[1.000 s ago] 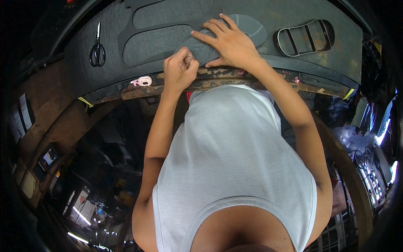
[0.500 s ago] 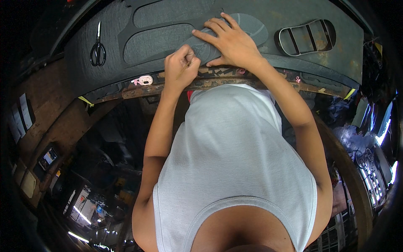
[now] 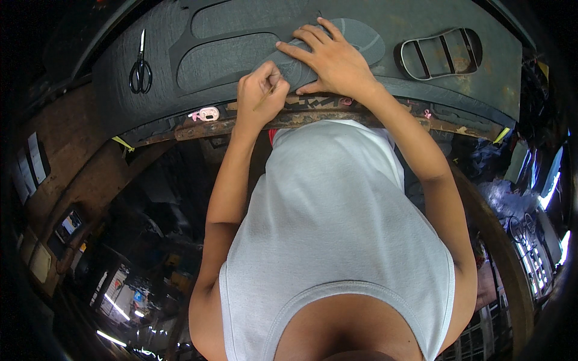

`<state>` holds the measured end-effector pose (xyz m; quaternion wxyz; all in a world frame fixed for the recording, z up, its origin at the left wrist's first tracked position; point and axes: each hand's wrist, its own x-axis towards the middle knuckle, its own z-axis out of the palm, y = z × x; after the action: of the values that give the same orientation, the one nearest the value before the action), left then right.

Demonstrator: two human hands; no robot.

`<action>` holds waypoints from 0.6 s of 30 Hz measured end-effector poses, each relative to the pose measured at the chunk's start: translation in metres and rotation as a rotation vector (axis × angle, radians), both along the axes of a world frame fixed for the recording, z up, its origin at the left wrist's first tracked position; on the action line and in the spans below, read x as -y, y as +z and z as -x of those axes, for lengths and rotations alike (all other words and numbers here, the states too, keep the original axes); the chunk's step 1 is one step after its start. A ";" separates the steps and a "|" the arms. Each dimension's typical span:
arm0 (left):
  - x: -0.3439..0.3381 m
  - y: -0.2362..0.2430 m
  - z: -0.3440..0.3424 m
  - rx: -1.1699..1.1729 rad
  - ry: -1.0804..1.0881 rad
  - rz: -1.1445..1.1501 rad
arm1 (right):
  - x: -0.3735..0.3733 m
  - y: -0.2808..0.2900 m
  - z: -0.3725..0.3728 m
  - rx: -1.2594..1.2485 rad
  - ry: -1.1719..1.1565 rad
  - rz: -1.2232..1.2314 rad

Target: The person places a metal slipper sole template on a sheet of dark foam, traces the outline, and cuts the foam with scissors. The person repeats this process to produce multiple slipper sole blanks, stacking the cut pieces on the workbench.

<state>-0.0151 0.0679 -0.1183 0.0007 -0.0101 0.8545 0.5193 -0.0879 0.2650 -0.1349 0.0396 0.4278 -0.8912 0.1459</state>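
A dark grey sole-shaped piece (image 3: 362,40) lies at a slant on the dark sheet (image 3: 232,59) at the table's near side. My right hand (image 3: 333,60) rests on it with fingers spread, pressing it flat. At the piece's left end, my left hand (image 3: 262,90) is closed in a pinch around a thin pen-like tool (image 3: 260,106). The tool's tip is hidden by the fingers. The sheet has long sole-shaped cutouts to the left of and beyond my hands.
Black-handled scissors (image 3: 140,75) lie at the left. A sole-shaped metal cutting die (image 3: 438,54) with crossbars sits at the right on the green tabletop (image 3: 503,78). A small pink object (image 3: 205,114) is on the worn wooden front edge (image 3: 301,119).
My left hand has shifted very slightly, tilting at the wrist. The right hand and the sole-shaped piece stay in place.
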 end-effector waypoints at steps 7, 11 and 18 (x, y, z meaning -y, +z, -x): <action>-0.001 0.004 0.006 -0.040 0.038 -0.027 | 0.000 0.001 0.000 0.005 -0.005 -0.005; -0.003 0.001 0.010 -0.104 0.007 0.103 | 0.000 0.001 0.001 0.013 0.000 0.017; -0.002 0.000 0.011 -0.091 -0.044 0.158 | 0.000 0.000 0.001 -0.001 -0.005 0.000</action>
<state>-0.0260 0.0699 -0.1180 -0.0278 0.0322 0.8920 0.4500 -0.0884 0.2648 -0.1347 0.0404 0.4257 -0.8922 0.1455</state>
